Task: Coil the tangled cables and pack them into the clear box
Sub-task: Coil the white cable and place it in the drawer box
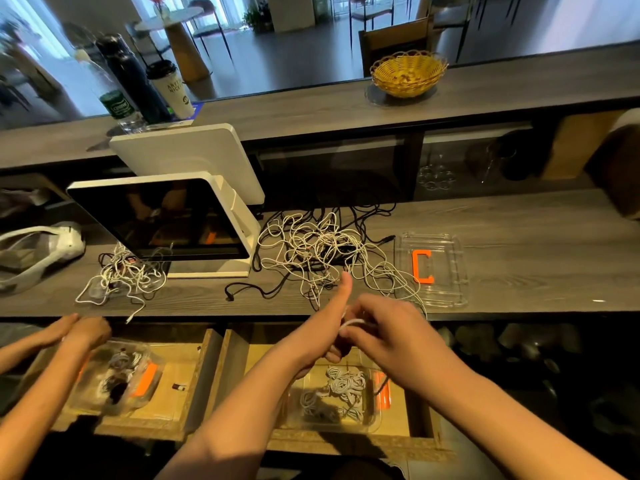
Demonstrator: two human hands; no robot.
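Note:
A tangle of white and black cables [322, 252] lies on the grey counter in front of me. My left hand [330, 315] is fisted with its thumb up, and a white cable [349, 323] loops around its fingers. My right hand [388, 327] pinches that same white cable beside the left hand. Below my hands, in an open drawer, stands a clear box [372, 424] holding several coiled white cables [341, 388]. A clear lid [446, 292] with an orange clip lies on the counter to the right of the tangle.
A white screen terminal [166, 220] stands left of the tangle, with a smaller cable heap [121, 277] in front of it. Another person's hands [79, 332] work at the left over a second clear box [114, 379]. A yellow basket [407, 74] sits on the upper shelf.

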